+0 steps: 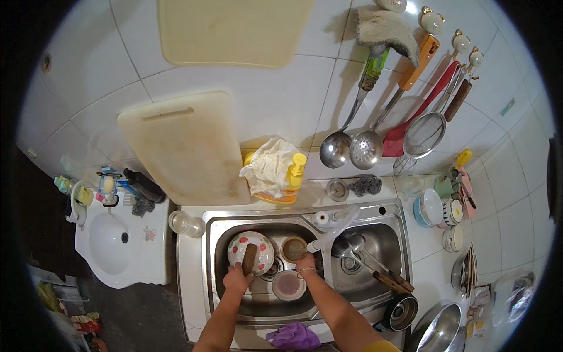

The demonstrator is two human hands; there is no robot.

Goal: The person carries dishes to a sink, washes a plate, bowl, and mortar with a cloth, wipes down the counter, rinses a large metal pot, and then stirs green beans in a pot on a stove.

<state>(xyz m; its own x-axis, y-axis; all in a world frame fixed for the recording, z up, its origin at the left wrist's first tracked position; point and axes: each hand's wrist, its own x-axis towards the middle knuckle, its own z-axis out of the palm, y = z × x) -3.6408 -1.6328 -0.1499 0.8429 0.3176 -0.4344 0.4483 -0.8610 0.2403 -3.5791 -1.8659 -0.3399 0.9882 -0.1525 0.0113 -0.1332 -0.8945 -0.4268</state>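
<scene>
In the left sink basin, a white bowl with red strawberry-like prints [264, 247] has my left hand [236, 278] at its near edge, the fingers closed on the rim. Across the bowl lies a brown oblong piece [250, 259], close to my fingertips; its kind is unclear. My right hand [307, 263] is closed at the near right edge of a small round bowl [292, 247] with a brownish inside. Right above this hand ends the white faucet spout [331, 236]. Nearer to me, a round pinkish dish [289, 286] sits in the basin between my arms.
Ladles [358, 249] with wooden handles rest in the right basin [375, 293]. A purple cloth [293, 336] lies at the front edge. Behind the sink stand a cutting board [187, 149] and a yellow pump bottle [298, 167]. Bowls [431, 207] and a metal basin [437, 328] stand right.
</scene>
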